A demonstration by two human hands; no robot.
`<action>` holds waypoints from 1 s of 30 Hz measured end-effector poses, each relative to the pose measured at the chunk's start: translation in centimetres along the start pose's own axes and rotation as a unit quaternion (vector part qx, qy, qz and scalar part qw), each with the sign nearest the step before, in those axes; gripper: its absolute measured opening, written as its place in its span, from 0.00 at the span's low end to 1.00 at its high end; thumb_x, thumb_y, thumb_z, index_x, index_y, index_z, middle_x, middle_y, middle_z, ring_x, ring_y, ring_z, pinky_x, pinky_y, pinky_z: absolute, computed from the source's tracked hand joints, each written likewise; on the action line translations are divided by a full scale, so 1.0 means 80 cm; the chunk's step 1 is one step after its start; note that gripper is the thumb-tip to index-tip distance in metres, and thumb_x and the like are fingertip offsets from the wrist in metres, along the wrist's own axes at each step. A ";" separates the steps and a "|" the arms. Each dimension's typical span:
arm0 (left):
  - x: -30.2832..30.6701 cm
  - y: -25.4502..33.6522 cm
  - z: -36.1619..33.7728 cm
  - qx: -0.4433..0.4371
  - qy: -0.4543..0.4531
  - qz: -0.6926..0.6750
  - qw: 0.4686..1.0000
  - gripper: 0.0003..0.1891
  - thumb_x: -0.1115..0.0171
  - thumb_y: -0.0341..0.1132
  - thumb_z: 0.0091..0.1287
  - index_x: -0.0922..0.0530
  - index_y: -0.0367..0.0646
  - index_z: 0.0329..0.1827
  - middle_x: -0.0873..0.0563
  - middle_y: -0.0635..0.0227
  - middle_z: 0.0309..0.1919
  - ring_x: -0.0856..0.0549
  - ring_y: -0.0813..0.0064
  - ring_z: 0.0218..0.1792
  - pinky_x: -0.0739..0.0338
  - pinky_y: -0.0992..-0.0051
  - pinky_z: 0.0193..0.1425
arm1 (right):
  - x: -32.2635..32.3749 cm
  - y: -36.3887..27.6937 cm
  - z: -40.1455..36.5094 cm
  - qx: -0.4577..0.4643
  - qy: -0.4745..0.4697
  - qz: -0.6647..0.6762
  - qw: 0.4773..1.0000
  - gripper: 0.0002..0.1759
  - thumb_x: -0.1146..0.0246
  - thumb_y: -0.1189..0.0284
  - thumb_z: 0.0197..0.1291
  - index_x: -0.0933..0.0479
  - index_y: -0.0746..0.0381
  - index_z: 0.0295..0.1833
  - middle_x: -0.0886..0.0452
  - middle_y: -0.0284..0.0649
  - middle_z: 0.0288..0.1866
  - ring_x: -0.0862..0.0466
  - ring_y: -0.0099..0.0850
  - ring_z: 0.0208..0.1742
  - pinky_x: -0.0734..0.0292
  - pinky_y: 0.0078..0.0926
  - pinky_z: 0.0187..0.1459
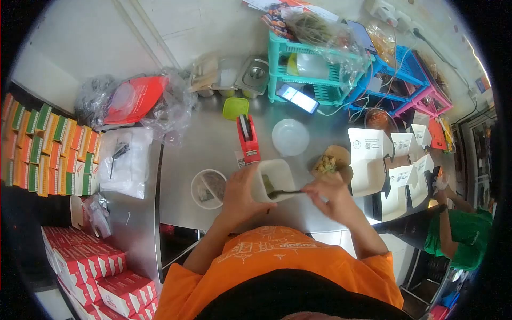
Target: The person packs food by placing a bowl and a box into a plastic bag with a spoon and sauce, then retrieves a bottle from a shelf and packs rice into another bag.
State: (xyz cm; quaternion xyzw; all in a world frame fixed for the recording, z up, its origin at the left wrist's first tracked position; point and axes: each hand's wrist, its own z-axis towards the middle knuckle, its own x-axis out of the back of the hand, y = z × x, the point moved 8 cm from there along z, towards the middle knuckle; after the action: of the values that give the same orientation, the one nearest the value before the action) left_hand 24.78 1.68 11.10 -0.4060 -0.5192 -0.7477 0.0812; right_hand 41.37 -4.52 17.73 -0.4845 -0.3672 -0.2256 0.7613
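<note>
My left hand is closed around the side of a square white tub, which is tilted toward me. Some green food shows inside it. Pinched in my right hand is a dark spoon, its bowl end down in the tub. Just beyond my right hand sits an open brown paper box holding pale, chunky food. A round white container with packets in it stands left of my left hand. Behind the tub lies a red tape dispenser.
A round white lid or dish, a green lid and a phone lie farther back. Teal racks stand by the wall. Open white boxes line the right. Stacked cartons fill the left. A person in green is at right.
</note>
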 end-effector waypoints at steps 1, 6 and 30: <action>0.006 -0.009 0.001 0.008 0.012 0.003 1.000 0.49 0.24 0.48 0.32 0.37 0.44 0.62 0.26 0.57 0.50 0.28 0.54 0.52 0.37 0.59 0.57 | 0.004 0.026 0.005 -0.065 0.041 0.049 0.996 0.12 0.42 0.82 0.48 0.22 0.62 0.40 0.24 0.37 0.30 0.24 0.34 0.34 0.31 0.28 0.38; 0.043 -0.051 0.005 0.046 0.050 -0.003 0.998 0.49 0.23 0.44 0.30 0.36 0.43 0.60 0.26 0.57 0.50 0.28 0.55 0.53 0.37 0.59 0.57 | 0.044 0.189 0.029 -0.240 0.206 0.053 0.947 0.13 0.51 0.80 0.57 0.24 0.66 0.45 0.22 0.37 0.29 0.23 0.22 0.32 0.29 0.20 0.35; 0.080 -0.348 0.076 0.174 0.169 -0.096 0.965 0.51 0.21 0.37 0.34 0.47 0.37 0.60 0.32 0.51 0.53 0.30 0.55 0.57 0.33 0.66 0.59 | -0.297 0.172 0.360 -0.062 -0.196 -0.238 0.949 0.08 0.41 0.69 0.50 0.22 0.59 0.37 0.18 0.44 0.34 0.18 0.38 0.37 0.25 0.38 0.41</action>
State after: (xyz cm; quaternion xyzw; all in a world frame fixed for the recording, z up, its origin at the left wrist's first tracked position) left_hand 8.62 21.19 -3.44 -0.2015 -0.6571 -0.7075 0.1647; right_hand 26.20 27.13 -1.10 -0.4643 -0.5990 -0.3228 0.5669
